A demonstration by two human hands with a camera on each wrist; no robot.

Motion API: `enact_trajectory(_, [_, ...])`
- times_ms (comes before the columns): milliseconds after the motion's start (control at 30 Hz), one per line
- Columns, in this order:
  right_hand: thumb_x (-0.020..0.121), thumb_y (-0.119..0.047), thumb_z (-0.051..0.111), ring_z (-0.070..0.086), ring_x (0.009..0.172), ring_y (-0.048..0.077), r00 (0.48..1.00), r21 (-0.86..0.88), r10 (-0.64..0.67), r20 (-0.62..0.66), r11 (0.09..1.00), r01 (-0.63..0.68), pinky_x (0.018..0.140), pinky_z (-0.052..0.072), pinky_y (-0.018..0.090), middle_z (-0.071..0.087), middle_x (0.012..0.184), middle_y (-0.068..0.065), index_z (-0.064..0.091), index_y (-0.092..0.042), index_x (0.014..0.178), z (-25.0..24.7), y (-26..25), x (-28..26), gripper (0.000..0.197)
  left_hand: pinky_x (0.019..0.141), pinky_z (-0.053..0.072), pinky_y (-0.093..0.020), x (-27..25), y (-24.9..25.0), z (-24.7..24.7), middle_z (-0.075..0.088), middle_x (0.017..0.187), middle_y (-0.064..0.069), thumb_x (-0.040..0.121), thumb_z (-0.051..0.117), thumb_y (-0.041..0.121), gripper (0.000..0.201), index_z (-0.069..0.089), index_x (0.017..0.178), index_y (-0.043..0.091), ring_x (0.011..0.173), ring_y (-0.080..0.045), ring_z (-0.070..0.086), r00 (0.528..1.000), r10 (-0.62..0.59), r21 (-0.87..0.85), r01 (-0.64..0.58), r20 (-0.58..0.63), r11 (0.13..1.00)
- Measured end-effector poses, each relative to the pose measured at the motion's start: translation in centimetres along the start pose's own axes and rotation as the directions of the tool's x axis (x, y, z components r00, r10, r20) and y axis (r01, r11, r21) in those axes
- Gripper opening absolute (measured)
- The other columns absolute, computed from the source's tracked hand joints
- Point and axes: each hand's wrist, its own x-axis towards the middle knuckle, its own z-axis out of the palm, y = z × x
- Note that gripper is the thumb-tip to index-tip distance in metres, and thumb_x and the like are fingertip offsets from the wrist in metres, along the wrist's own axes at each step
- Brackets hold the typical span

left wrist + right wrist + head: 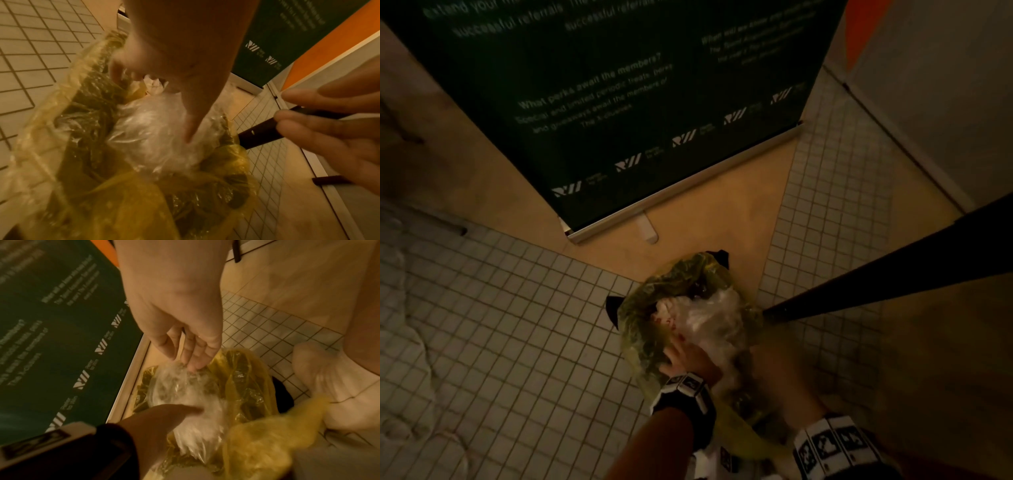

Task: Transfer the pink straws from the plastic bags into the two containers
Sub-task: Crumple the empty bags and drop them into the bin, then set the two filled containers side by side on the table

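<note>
A bin lined with a yellow plastic bag stands on the floor below me. Crumpled clear plastic bags lie inside it. My left hand is spread over the bin's near left side, its thumb straight and pressing on the clear plastic. My right hand hangs over the bin with relaxed fingers; its fingertips touch the clear plastic's far edge. It is blurred in the head view. No pink straws or containers show.
A dark green roll-up banner stands just behind the bin. A dark slanted bar ends at the bin's right side. Small square floor tiles spread to the left and right. A foot in a white sock is beside the bin.
</note>
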Motion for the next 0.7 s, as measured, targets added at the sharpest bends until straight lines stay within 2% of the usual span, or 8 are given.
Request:
enact_trajectory(100, [0.096, -0.008, 0.044, 0.053, 0.071, 0.012, 0.999, -0.035, -0.01, 0.03, 0.999, 0.011, 0.056, 0.04, 0.022, 0.056, 0.083, 0.0, 0.057, -0.018, 0.096, 0.2, 0.3, 0.0, 0.016, 0.103, 0.032, -0.047, 0.0, -0.3, -0.6, 0.015, 0.146, -0.01, 0.076, 0.066, 0.053, 0.09, 0.017, 0.144, 0.019, 0.132, -0.032, 0.021, 0.988, -0.041, 0.11, 0.058, -0.15, 0.992])
enact_trajectory(233, [0.095, -0.01, 0.047, 0.055, 0.075, 0.016, 1.0, -0.01, 0.009, -0.023, 1.0, -0.009, 0.056, 0.039, 0.024, 0.058, 0.085, 0.0, 0.057, -0.02, 0.091, -0.7, 0.8, -0.2, 0.015, 0.104, 0.04, -0.037, 0.9, 0.4, -0.2, 0.021, 0.145, -0.014, 0.086, 0.063, 0.037, 0.077, 0.017, 0.141, 0.009, 0.132, -0.031, 0.031, 0.896, 0.264, 0.109, -0.241, -0.358, 0.964])
enact_trajectory(300, [0.094, -0.011, 0.05, 0.057, 0.078, 0.018, 0.997, 0.031, 0.039, -0.063, 0.999, -0.037, 0.057, 0.04, 0.025, 0.06, 0.088, 0.002, 0.059, -0.02, 0.089, -1.4, 0.8, -0.2, 0.014, 0.109, 0.029, -0.034, 1.8, 0.8, 0.2, 0.025, 0.147, -0.01, 0.092, 0.052, 0.027, 0.062, 0.02, 0.142, 0.009, 0.135, -0.028, 0.028, 0.877, 0.389, 0.152, -0.359, -0.283, 0.921])
enact_trajectory(367, [0.093, -0.01, 0.051, 0.059, 0.079, 0.019, 0.994, 0.07, 0.065, -0.088, 0.996, -0.059, 0.057, 0.04, 0.025, 0.062, 0.092, 0.003, 0.061, -0.019, 0.089, -2.0, 0.8, -0.2, 0.013, 0.112, 0.023, -0.041, 2.9, 0.0, 1.7, 0.015, 0.154, -0.006, 0.091, 0.052, 0.031, 0.067, 0.017, 0.147, 0.018, 0.14, -0.031, 0.019, 0.936, 0.35, 0.159, -0.341, -0.036, 0.927])
enact_trajectory(433, [0.093, -0.011, 0.052, 0.06, 0.08, 0.019, 0.995, 0.099, 0.08, -0.066, 0.992, -0.074, 0.06, 0.041, 0.026, 0.063, 0.096, 0.002, 0.061, -0.02, 0.089, -2.3, 0.5, -0.3, 0.014, 0.114, 0.023, -0.048, 3.2, -1.3, 3.1, 0.001, 0.158, -0.004, 0.084, 0.061, 0.042, 0.084, 0.01, 0.149, 0.029, 0.144, -0.032, 0.011, 0.946, 0.235, 0.25, -0.289, 0.225, 0.924])
enact_trajectory(500, [0.093, -0.014, 0.052, 0.059, 0.082, 0.016, 0.997, 0.075, 0.078, 0.003, 0.994, -0.077, 0.063, 0.041, 0.026, 0.063, 0.1, 0.0, 0.062, -0.021, 0.097, -2.1, 0.0, -0.8, 0.013, 0.112, 0.03, -0.037, 2.5, -1.6, 2.9, 0.021, 0.155, -0.011, 0.088, 0.062, 0.027, 0.071, 0.024, 0.147, 0.016, 0.14, -0.028, 0.026, 0.898, 0.291, 0.183, -0.363, 0.331, 0.914])
enact_trajectory(567, [0.095, -0.017, 0.049, 0.056, 0.08, 0.012, 0.996, 0.014, 0.052, 0.068, 0.999, -0.053, 0.062, 0.04, 0.024, 0.06, 0.096, -0.002, 0.059, -0.02, 0.105, -1.7, -0.8, -1.7, 0.014, 0.11, 0.032, -0.032, 1.8, -1.1, 1.7, 0.035, 0.148, -0.012, 0.094, 0.05, 0.016, 0.05, 0.035, 0.142, 0.01, 0.135, -0.026, 0.036, 0.886, 0.378, 0.083, -0.412, 0.268, 0.907])
enact_trajectory(700, [0.096, -0.019, 0.049, 0.055, 0.076, 0.013, 0.996, -0.069, -0.084, 0.038, 0.994, 0.087, 0.06, 0.04, 0.022, 0.06, 0.085, 0.001, 0.061, -0.02, 0.1, -2.4, -2.9, -4.0, 0.012, 0.095, 0.046, -0.037, -0.6, 0.5, -2.3, 0.057, 0.125, -0.008, 0.094, 0.04, 0.017, 0.031, 0.055, 0.121, 0.017, 0.113, -0.026, 0.056, 0.883, 0.462, 0.077, -0.456, -0.087, 0.886])
